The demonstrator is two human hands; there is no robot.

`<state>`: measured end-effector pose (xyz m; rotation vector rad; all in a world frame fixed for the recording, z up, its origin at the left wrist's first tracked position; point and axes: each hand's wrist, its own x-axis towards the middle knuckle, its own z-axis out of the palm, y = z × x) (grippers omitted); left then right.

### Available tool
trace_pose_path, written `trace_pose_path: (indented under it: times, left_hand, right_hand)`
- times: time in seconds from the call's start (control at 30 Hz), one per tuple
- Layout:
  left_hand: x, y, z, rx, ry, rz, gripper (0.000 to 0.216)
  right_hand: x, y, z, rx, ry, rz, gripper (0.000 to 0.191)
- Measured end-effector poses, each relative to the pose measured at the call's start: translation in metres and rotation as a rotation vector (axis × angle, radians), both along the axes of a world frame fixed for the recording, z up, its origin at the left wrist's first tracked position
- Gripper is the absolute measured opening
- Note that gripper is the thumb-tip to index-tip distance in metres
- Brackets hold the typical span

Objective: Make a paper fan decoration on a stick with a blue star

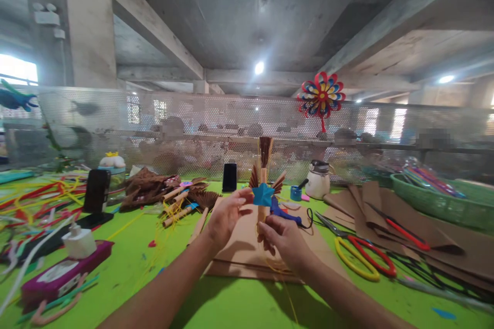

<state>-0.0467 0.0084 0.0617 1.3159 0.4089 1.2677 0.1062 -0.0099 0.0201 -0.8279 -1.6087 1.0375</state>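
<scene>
Left hand (pixel 226 214) fingertips pinching a blue paper star (pixel 263 194), right hand (pixel 281 236) clamped round its stick (pixel 262 213) — brown fan pieces (pixel 265 152) above, seemingly attached — green table (pixel 239 303) below

Scissors (pixel 365 256) right of cardboard sheet (pixel 243 247); phone (pixel 229 177) behind it; basket (pixel 443 200) far right on table (pixel 231 308).

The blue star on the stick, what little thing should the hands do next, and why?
Probably press the blue star flat against the stick. The left hand pinches the star's edge with its fingertips, and the right hand holds the stick upright lower down. The star sits among the brown paper fans, held only at one side, so it may not be fixed yet.
</scene>
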Motion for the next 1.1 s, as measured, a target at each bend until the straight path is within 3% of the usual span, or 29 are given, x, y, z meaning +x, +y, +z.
trace_pose_path:
  times: [0.17, 0.53, 0.9, 1.1]
  left_hand:
    - [0.0, 0.004, 0.011, 0.033, -0.036, 0.169, 0.029]
    - [0.003, 0.008, 0.006, 0.006, -0.097, 0.345, 0.017]
    - [-0.003, 0.002, 0.019, 0.043, -0.122, 0.274, 0.013]
    - [-0.003, 0.001, 0.015, 0.104, -0.08, 0.251, 0.012]
  right_hand:
    - [-0.002, -0.001, -0.007, -0.014, -0.132, 0.039, 0.029]
    - [-0.006, -0.007, -0.008, -0.074, -0.085, 0.025, 0.03]
    - [-0.01, -0.011, -0.014, -0.141, 0.038, 0.097, 0.036]
    - [-0.011, -0.013, -0.006, -0.19, 0.19, 0.069, 0.041]
